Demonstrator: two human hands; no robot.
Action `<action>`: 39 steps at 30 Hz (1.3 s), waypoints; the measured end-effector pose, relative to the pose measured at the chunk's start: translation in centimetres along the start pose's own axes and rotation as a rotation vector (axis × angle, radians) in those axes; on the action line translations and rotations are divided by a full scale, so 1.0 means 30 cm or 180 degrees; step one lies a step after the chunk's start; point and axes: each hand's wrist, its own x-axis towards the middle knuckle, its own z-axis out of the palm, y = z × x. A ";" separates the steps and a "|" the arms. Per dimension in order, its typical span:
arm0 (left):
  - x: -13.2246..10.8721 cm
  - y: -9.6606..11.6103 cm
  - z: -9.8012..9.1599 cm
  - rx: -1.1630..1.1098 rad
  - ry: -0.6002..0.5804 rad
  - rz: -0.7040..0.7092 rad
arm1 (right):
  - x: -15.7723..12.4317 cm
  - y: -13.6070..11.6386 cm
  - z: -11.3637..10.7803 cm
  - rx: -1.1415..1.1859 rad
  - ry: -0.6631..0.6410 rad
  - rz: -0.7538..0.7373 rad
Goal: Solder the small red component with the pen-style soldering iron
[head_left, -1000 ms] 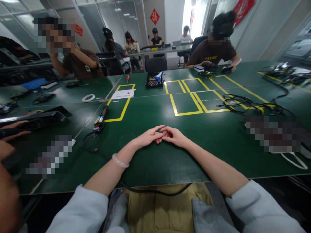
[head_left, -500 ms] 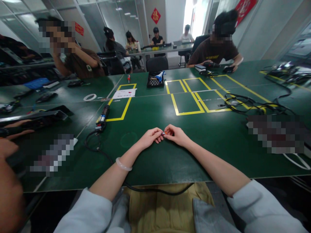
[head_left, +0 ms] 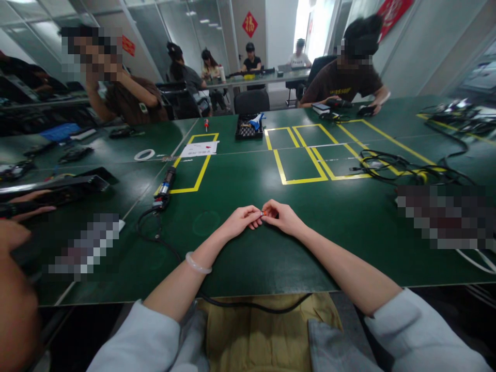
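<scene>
Just above the green table (head_left: 240,268), my two hands meet at their fingertips. Between them shows a tiny orange and silver piece (head_left: 264,213), mostly covered by the fingers and too small to name. My left hand (head_left: 245,217) is closed, its thumb and forefinger pinching the piece from the left side. From the right, my right hand (head_left: 283,216) pinches it too, with the fingers curled. A pale bangle (head_left: 198,263) circles my left wrist.
To the left lies a cylindrical black and silver tool (head_left: 166,181) with a black cable. A black tray (head_left: 248,135) holding small items, a white sheet (head_left: 199,148) and yellow tape outlines are farther back. Tangled black cables (head_left: 395,165) lie right. Co-workers sit around.
My hands stay together in nearly the same place. Slightly more of the orange end shows between the fingertips. The whole view has shifted a little.
</scene>
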 end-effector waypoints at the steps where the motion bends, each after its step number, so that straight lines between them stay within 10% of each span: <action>1: -0.001 0.001 -0.001 -0.0007 -0.0002 -0.0003 | 0.000 -0.001 0.000 0.0017 -0.0005 0.0002; 39: -0.005 0.005 0.003 -0.0117 0.0134 0.0213 | 0.008 0.011 0.001 -0.0539 0.0054 -0.0179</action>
